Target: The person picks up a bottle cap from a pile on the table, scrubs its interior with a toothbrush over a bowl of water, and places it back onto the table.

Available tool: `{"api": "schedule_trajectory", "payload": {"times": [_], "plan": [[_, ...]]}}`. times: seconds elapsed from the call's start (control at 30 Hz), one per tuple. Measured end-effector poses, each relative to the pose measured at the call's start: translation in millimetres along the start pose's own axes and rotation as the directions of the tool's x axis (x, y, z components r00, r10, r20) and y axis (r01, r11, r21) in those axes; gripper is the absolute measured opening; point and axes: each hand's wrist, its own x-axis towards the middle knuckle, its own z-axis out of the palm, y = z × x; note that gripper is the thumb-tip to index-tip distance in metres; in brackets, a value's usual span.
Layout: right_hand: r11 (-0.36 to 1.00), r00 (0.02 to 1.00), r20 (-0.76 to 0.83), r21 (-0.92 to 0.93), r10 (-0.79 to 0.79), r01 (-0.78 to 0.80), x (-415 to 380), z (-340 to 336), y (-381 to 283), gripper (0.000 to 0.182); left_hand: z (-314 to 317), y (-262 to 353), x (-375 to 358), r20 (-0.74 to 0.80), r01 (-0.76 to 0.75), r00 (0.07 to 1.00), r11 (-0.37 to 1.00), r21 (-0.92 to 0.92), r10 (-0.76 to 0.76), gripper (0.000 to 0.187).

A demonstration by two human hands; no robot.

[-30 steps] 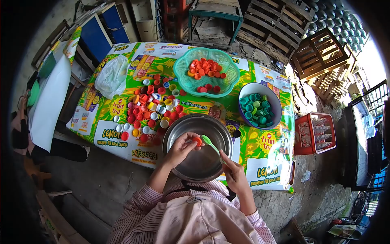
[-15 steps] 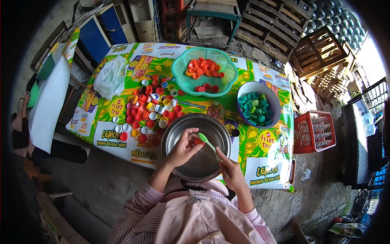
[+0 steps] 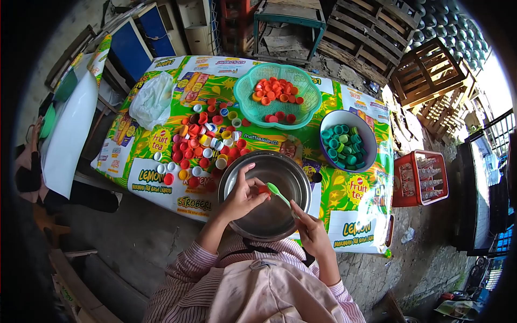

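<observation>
Above the steel bowl point(image 3: 252, 228), my left hand point(image 3: 242, 198) pinches a red cap point(image 3: 263, 189) between its fingers. My right hand point(image 3: 311, 229) grips the handle of a light green brush-like tool point(image 3: 278, 195), whose head touches or nearly touches the cap. Left of the bowl lies a loose pile of red, white, yellow and blue caps point(image 3: 200, 144). Red and orange caps point(image 3: 277, 90) fill part of the turquoise basket point(image 3: 243, 110) behind the bowl. Green caps point(image 3: 342, 145) sit in a white bowl with a dark outside point(image 3: 362, 121) to the right.
A crumpled plastic bag point(image 3: 152, 100) lies at the table's back left. The table has a printed green cover point(image 3: 355, 215). On the right stands a red crate point(image 3: 420, 177), with wooden pallets point(image 3: 431, 70) behind. Part of another person point(image 3: 29, 156) shows at the far left.
The view has shifted slightly, moving the table and its contents a little right in the frame. My left index finger is raised more, away from the cap. Both hands keep their hold.
</observation>
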Motion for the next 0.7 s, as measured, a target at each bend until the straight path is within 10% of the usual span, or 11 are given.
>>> {"api": "schedule_trajectory", "payload": {"times": [0.23,0.37,0.57,0.7], "plan": [[0.992,0.989,-0.084,-0.051,-0.120,0.116,3,9,2,0.055,7,1,3,-0.029,-0.016,0.999,1.000,-0.024,0.015,0.067],[0.990,0.983,-0.158,-0.119,-0.089,0.071,-2,7,0,0.056,-3,9,5,-0.126,0.051,0.991,0.998,-0.032,-0.054,0.023],[0.975,0.965,-0.186,-0.157,-0.186,0.158,1,16,5,0.057,-4,17,-4,-0.042,0.215,0.963,0.852,-0.478,-0.266,0.026],[0.976,0.974,-0.165,-0.182,-0.152,0.122,0,17,4,0.057,-3,10,-7,-0.097,0.190,0.963,0.893,-0.408,-0.250,0.028]]}}
